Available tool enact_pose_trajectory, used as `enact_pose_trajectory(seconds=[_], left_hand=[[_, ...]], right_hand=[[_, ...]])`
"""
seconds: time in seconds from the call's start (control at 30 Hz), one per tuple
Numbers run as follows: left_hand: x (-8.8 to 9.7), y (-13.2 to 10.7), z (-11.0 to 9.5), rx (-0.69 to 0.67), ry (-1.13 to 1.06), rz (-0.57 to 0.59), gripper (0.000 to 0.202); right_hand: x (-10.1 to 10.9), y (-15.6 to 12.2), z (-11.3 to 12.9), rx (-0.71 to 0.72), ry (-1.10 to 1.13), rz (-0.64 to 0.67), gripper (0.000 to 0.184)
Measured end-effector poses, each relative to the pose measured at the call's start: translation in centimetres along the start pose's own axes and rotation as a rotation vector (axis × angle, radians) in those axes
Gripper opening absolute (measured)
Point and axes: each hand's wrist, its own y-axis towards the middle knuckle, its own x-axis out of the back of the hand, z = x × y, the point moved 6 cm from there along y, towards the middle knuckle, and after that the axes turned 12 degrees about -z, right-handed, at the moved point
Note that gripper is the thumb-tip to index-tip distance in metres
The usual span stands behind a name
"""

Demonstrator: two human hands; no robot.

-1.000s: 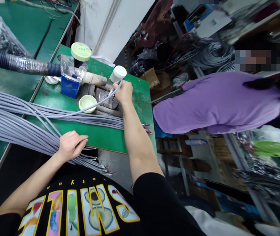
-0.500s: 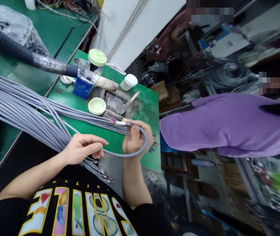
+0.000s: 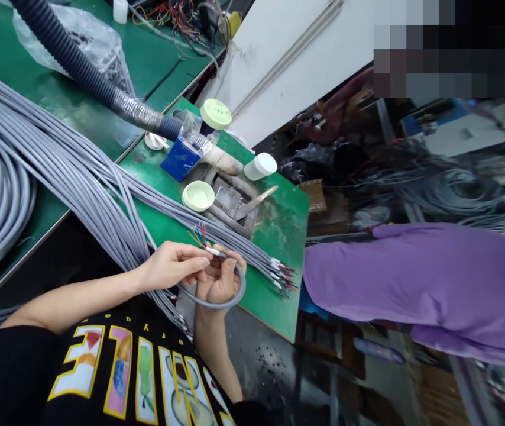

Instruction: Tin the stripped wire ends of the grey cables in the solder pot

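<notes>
My right hand [image 3: 220, 280] is closed around a grey cable [image 3: 230, 299] that loops below my fingers, its stripped end with coloured wires [image 3: 198, 234] pointing up and left. My left hand [image 3: 173, 264] pinches the same cable just behind the stripped end. Both hands hover at the near edge of the small green bench [image 3: 279, 222]. A thick bundle of grey cables [image 3: 70, 171] runs from the left across the bench, with stripped tips [image 3: 283, 277] lying at the bench's right side.
On the bench stand a blue box [image 3: 180, 158], a pale green lid [image 3: 198, 196], a white jar [image 3: 260, 166], a green-capped jar [image 3: 216, 113] and a metal fixture [image 3: 230, 200]. A dark corrugated hose [image 3: 79, 68] crosses above. A person in a purple shirt [image 3: 416, 284] bends at the right.
My right hand pulled the cable end back from the metal fixture toward my body. My left hand left the bundle and took hold near the stripped end. The view panned up and left.
</notes>
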Motion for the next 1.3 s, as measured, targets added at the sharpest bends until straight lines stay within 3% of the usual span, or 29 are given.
enact_pose_trajectory(seconds=[0.17, 0.47, 0.87, 1.1, 1.3], left_hand=[[0.0, 0.0, 0.1, -0.023, 0.009, -0.01, 0.038], [-0.1, -0.2, -0.2, -0.054, 0.042, -0.012, 0.035], [0.5, -0.3, 0.0, -0.043, 0.088, -0.025, 0.042], [0.4, -0.3, 0.0, -0.058, 0.078, -0.015, 0.047], [1.0, -0.2, -0.2, -0.02, -0.027, -0.079, 0.052]], right_hand=[[0.1, 0.0, -0.3, -0.051, -0.089, 0.007, 0.019], [0.2, 0.0, -1.2, -0.135, -0.004, 0.013, 0.015], [-0.1, -0.4, 0.3, 0.043, -0.012, 0.042, 0.011], [-0.2, -1.4, 3.0, 0.365, -0.146, 0.048, 0.011], [-0.2, -3.6, 5.2, 0.851, -0.301, 0.346, 0.027]])
